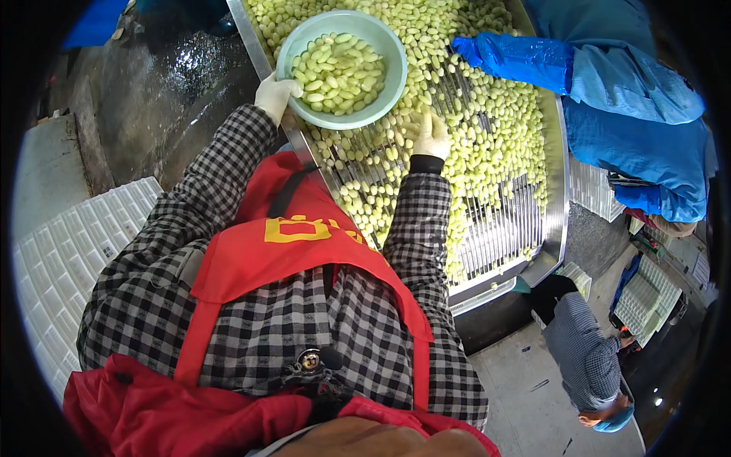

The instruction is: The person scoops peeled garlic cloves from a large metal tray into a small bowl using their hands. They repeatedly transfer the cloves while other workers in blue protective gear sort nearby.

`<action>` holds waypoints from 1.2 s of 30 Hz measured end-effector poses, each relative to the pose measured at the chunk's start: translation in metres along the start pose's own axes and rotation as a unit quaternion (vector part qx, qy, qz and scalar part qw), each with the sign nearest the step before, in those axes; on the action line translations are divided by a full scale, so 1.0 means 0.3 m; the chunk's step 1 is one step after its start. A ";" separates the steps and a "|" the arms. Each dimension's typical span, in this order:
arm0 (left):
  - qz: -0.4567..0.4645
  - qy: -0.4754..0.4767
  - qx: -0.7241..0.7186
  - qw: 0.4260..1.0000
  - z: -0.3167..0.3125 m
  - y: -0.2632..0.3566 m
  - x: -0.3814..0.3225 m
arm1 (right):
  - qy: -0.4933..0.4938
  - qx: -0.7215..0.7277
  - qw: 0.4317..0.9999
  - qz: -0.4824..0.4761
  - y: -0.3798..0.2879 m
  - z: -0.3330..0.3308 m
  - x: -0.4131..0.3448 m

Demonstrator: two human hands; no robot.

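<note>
A pale green plastic bowl [397, 68] holds a heap of light green oval fruits [340, 74] that look like grapes. My left hand [275, 96], in a whitish glove, grips the bowl's near left rim with the thumb inside. The bowl is over the left side of a metal slatted sorting table [502, 228], which is spread with the same fruits [502, 154]. My right hand [432, 136], also gloved, is low over the fruits right of the bowl. Its fingers are bent and apart, with no fruit plainly held; what lies under the palm is hidden.
Across the table, a co-worker's blue-sleeved arm [519, 57] reaches over the fruits. Metal side rails [557, 171] edge the table. White plastic crates [74, 257] are at the left. Another person [588, 348] stands at lower right near stacked crates [648, 297].
</note>
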State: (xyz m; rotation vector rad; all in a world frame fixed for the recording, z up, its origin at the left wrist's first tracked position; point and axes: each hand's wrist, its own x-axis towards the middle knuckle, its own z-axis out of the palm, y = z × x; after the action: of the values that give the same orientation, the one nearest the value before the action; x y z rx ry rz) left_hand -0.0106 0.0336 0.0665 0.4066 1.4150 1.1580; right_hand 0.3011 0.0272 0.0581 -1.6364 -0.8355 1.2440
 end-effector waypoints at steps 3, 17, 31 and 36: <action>0.011 -0.005 -0.010 1.000 -0.023 -0.035 0.048 | -0.005 -0.471 0.874 -0.120 0.211 -0.086 0.111; -0.009 0.016 0.021 1.000 -0.003 0.010 -0.005 | -0.104 -0.701 0.693 0.134 0.184 0.116 0.099; -0.010 0.009 0.111 0.994 -0.069 -0.015 0.016 | -0.020 -0.658 0.672 0.338 0.319 -0.580 -0.309; 0.006 -0.020 0.119 0.993 -0.045 -0.037 -0.012 | 0.143 -0.592 0.770 0.189 0.444 -0.669 -0.341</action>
State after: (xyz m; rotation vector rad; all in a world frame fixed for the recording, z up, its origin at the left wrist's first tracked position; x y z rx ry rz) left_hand -0.0177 0.0203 0.0568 0.6036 1.5227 0.9871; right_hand 0.4668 -0.1642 -0.0083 -3.0381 -1.2338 0.5914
